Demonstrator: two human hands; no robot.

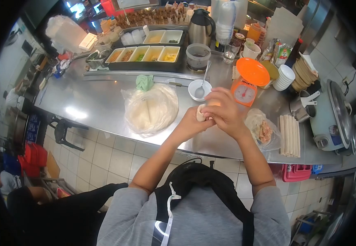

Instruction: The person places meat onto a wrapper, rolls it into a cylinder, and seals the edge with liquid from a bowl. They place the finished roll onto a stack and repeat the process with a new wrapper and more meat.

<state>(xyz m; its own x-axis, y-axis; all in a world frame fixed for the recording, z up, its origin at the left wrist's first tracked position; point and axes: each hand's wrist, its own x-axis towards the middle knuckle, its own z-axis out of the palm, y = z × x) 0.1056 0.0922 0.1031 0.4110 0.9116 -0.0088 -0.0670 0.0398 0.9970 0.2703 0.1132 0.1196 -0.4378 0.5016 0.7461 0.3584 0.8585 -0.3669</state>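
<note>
Two bare hands meet over the near side of the steel counter [100, 96], both closed around one small white piece of dough [201, 112]. The left hand [194, 124] grasps it from the left, fingers curled about its lower part; the right hand [226, 110] pinches at its right side, thumb and fingertips close together, the other fingers raised. Just beyond the hands, a white bowl [192, 87] holds a metal spoon [200, 92], its handle leaning toward the far side. To the left lies a large clear bag of pale dough [151, 110], with a green bundle [144, 83] at its far edge. An orange scale [244, 92] with a round orange pan [253, 71] stands to the far right of the hands. On the right, near the right forearm, an open plastic bag [273, 141] holds a pinkish filling [265, 132], and just beside it several long pale strips [289, 136] lie side by side.
</note>
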